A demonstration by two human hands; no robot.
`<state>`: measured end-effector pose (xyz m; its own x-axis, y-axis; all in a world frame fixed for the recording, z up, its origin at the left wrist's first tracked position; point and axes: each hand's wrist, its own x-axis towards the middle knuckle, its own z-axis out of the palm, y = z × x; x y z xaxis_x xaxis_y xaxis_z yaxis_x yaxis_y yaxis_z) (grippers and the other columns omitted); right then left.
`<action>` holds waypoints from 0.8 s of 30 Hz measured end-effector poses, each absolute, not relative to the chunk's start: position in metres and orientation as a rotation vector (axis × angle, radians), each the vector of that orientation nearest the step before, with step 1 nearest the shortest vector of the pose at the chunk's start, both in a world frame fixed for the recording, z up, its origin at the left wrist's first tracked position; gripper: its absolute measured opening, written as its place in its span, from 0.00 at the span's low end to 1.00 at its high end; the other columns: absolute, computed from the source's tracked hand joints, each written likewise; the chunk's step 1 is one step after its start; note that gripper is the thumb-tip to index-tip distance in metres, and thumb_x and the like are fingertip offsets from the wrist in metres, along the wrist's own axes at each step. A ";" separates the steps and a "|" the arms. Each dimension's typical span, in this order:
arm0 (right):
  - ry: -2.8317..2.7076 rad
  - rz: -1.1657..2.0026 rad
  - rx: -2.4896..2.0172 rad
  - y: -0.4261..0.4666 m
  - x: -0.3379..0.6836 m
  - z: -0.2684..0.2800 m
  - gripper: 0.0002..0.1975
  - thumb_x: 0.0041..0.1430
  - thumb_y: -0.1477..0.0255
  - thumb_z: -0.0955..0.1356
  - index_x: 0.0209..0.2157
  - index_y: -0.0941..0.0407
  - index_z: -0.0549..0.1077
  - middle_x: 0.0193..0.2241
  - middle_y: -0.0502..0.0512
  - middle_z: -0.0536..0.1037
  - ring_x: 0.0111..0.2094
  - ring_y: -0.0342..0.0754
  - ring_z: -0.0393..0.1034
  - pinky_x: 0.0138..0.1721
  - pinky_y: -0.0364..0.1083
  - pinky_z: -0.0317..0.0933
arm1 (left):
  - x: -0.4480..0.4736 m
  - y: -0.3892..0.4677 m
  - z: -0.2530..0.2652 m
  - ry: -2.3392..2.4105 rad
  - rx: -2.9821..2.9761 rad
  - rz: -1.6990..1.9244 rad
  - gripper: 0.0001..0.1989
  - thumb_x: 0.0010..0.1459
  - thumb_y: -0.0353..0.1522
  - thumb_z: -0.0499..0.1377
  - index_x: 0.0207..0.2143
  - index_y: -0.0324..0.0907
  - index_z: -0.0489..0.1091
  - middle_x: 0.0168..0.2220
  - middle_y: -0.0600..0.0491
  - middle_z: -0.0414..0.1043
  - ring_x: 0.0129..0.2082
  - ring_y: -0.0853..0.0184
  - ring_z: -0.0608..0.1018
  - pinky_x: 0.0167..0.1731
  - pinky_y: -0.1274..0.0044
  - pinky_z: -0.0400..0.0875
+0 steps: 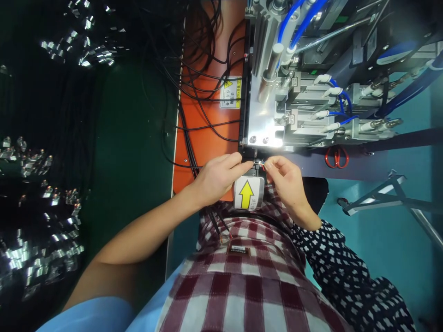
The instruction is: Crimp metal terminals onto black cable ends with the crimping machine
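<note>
Working at near end of machine (266, 117). With right hand (285, 184), pinching fine wires (262, 165) narrowly between thumb and index. With left hand (216, 177), reaching right toward same wires, index extended; grip underneath hidden, cannot tell. Wires located between both hands, above dark block (255, 172), just beyond arrow label (247, 192).

Done, by judgement: wire ends bared and spread. Left, by judgement: wires not yet released, so partway only; too small to tell whether joined to anything.

Also noted: cables (188, 143) across orange board (207, 145), shiny connectors (26, 251) heaped far left and near left.
</note>
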<state>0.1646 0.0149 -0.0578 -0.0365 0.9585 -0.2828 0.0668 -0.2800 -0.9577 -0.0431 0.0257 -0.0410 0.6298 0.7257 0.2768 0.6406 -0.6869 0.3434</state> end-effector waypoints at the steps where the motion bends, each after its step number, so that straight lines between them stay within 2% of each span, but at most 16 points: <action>1: -1.141 1.422 -1.448 0.015 0.164 -0.058 0.12 0.57 0.62 0.71 0.27 0.55 0.69 0.21 0.46 0.67 0.21 0.41 0.60 0.23 0.43 0.58 | -0.043 0.025 -0.041 1.124 2.631 0.582 0.18 0.69 0.28 0.45 0.50 0.39 0.73 0.32 0.49 0.70 0.31 0.67 0.73 0.29 0.77 0.68; 6: -1.153 1.420 -1.453 0.014 0.164 -0.058 0.12 0.58 0.62 0.70 0.28 0.54 0.69 0.20 0.45 0.66 0.21 0.41 0.60 0.24 0.43 0.59 | -0.042 0.024 -0.042 1.147 2.657 0.570 0.19 0.70 0.31 0.44 0.50 0.40 0.73 0.32 0.49 0.69 0.30 0.67 0.72 0.29 0.77 0.68; 24: -1.130 1.430 -1.458 0.015 0.164 -0.058 0.11 0.58 0.64 0.70 0.28 0.54 0.70 0.21 0.46 0.67 0.22 0.41 0.61 0.25 0.43 0.60 | -0.041 0.024 -0.041 1.130 2.750 0.583 0.18 0.70 0.28 0.44 0.49 0.37 0.73 0.32 0.49 0.71 0.31 0.67 0.73 0.30 0.77 0.68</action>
<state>0.1641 0.0154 -0.0578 -0.0313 0.9544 -0.2970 0.0686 -0.2944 -0.9532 -0.0411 0.0240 -0.0412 0.6487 0.6967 0.3063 0.6536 -0.7162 0.2448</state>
